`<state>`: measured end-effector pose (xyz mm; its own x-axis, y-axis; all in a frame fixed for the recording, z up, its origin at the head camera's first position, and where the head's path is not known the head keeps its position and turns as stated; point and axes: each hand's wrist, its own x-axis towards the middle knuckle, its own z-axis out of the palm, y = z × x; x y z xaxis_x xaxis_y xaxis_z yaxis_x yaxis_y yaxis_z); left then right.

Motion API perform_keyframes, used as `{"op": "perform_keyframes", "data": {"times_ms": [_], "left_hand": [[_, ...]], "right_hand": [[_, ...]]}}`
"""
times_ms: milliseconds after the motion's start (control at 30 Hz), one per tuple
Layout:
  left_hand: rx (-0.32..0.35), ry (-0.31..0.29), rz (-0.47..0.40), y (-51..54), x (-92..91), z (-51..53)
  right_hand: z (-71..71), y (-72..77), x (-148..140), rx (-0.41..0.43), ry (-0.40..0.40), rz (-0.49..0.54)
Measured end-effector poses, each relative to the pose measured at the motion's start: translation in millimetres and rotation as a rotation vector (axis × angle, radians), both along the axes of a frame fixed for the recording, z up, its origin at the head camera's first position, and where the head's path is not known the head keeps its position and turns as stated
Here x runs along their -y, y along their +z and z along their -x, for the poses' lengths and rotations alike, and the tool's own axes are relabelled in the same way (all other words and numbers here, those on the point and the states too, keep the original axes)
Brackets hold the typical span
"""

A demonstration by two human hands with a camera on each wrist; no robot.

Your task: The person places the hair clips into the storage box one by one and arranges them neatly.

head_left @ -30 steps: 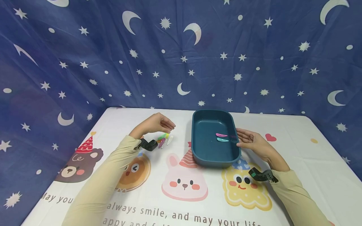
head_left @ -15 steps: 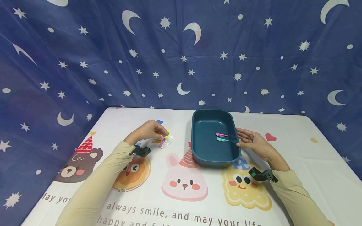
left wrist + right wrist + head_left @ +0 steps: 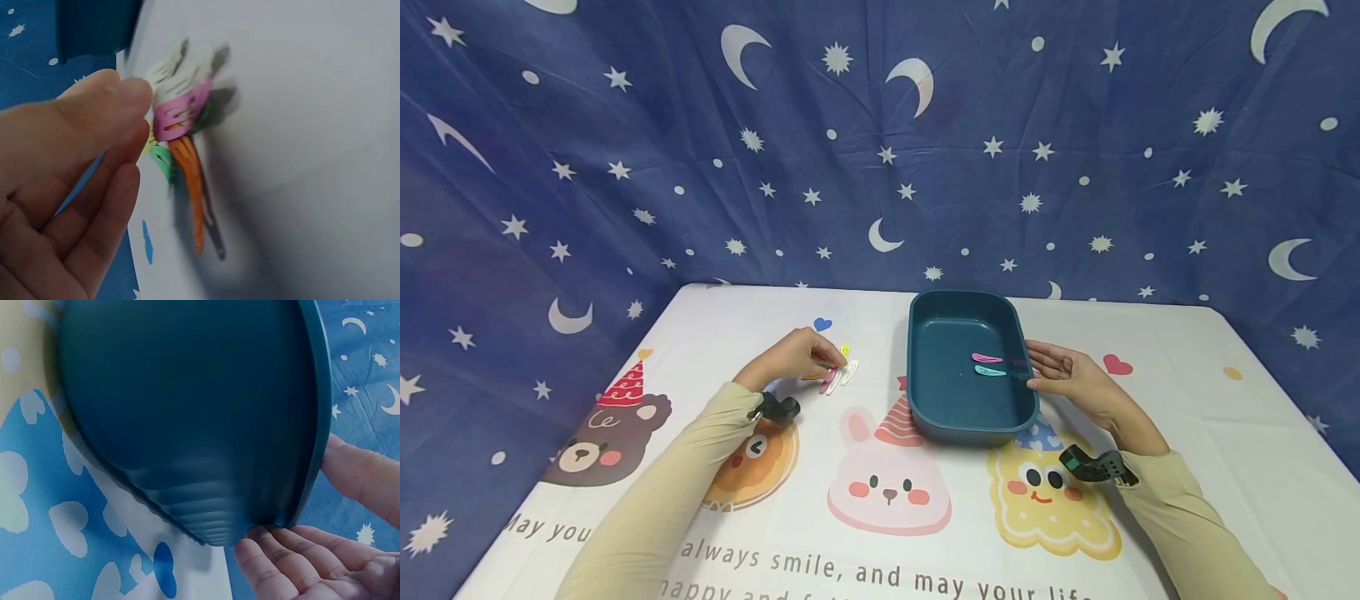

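Note:
Over a small pile of hair clips, my left hand (image 3: 793, 354) reaches down with thumb and fingers close together. Its fingertips meet the edge of a pink hair clip (image 3: 178, 115); whether they pinch one is hidden. White clips (image 3: 849, 372), an orange clip (image 3: 190, 187), a green clip (image 3: 161, 159) and a yellow clip (image 3: 846, 350) lie about it. My right hand (image 3: 1078, 383) rests thumb and fingers against the outer right wall of a dark teal box (image 3: 955, 421). Inside the box lie a pink clip (image 3: 987, 358) and a turquoise clip (image 3: 990, 371).
A white cloth (image 3: 722, 317) with printed cartoon animals and lettering covers the table. Behind it hangs a dark blue curtain (image 3: 820, 233) with moons and stars. The box's raised walls stand between the two hands.
My left hand has come down and slightly left onto the clip pile, then brought its fingertips closer in. The right hand and the box have stayed where they were.

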<state>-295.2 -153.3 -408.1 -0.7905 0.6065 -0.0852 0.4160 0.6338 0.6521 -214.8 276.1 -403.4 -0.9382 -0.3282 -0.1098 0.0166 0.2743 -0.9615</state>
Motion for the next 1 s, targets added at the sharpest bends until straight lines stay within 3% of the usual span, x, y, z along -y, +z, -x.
{"op": "perform_keyframes", "data": {"times_ms": [167, 567, 1000], "left_hand": [[-0.020, -0.005, 0.026, -5.0, 1.9, 1.7], [-0.044, -0.003, 0.047, -3.2, 7.8, -1.2], [-0.058, -0.003, 0.015, -4.9, 6.6, -1.3]], "right_hand": [[0.7, -1.9, -0.6, 0.004, -0.003, -0.001], [-0.1, 0.3, -0.3, 0.005, -0.006, 0.003], [-0.7, 0.2, -0.1, 0.017, -0.011, 0.014]]}}
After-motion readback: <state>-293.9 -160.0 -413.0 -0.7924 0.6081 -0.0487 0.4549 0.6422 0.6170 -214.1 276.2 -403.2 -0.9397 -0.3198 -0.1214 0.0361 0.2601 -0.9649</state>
